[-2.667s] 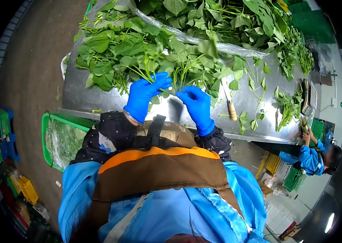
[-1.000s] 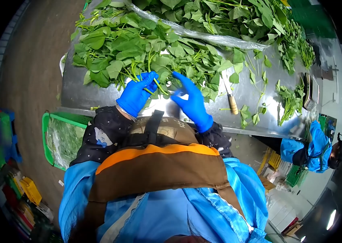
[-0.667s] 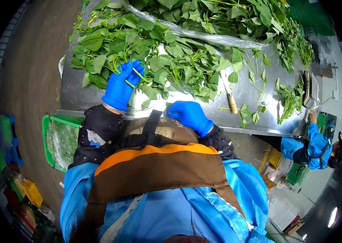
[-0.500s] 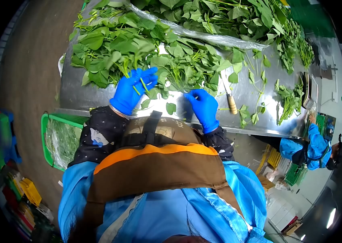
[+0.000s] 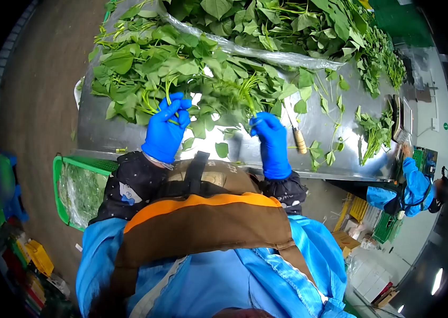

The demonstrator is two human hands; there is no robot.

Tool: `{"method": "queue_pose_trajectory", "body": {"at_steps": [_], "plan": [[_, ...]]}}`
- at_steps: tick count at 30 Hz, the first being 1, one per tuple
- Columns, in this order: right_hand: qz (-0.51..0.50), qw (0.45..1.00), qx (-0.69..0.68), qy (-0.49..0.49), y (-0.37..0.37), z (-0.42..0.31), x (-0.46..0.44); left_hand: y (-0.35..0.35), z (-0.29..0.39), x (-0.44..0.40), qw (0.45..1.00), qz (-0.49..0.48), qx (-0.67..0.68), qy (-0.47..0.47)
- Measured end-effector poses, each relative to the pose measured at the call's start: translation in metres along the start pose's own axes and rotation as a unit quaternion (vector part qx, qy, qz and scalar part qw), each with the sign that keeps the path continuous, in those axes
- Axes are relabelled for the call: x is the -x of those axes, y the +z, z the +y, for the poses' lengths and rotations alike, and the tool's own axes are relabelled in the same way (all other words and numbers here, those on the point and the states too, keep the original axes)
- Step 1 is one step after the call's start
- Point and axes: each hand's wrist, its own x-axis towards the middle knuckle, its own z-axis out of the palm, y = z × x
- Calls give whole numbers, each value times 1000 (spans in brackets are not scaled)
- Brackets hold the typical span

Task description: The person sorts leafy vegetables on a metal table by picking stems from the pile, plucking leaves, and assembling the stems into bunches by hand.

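Both hands wear blue gloves. My left hand [image 5: 164, 130] is closed round a few green leafy stems [image 5: 169, 87] at the near edge of a leaf pile [image 5: 150, 63]. To its right, my right hand [image 5: 270, 139] pinches the stem ends of a leafy bunch [image 5: 246, 93], whose leaves are blurred. One loose leaf [image 5: 222, 150] lies on the metal table [image 5: 104, 127] between the hands. Just right of my right hand lies a knife with a wooden handle [image 5: 300, 142], its blade pointing away from me.
A bigger heap of greens [image 5: 287, 32] lies behind a clear plastic sheet [image 5: 245, 50]. A small bunch [image 5: 375, 135] rests at the right, near a scale-like device [image 5: 401, 119]. A green crate [image 5: 60, 193] stands at the lower left. Another person [image 5: 412, 185] is at the far right.
My right hand has moved from an empty spot near the table's front edge to the stems and closed on them. My left hand has stayed around its stems, shifting slightly.
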Motion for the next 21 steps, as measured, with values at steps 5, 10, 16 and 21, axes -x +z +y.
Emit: {"method": "queue_pose_trajectory", "body": {"at_steps": [5, 10, 16, 21], "plan": [[5, 998, 18, -61, 9, -9, -3, 11, 3, 5, 998, 48, -43, -9], [-8, 980, 152, -128, 22, 6, 1, 26, 2, 16, 978, 31, -208, 11], [-19, 975, 158, -153, 29, 7, 5, 5, -15, 6, 985, 46, -160, -49], [-33, 998, 16, -45, 28, 8, 7, 8, -24, 2, 978, 52, -110, -168]]}}
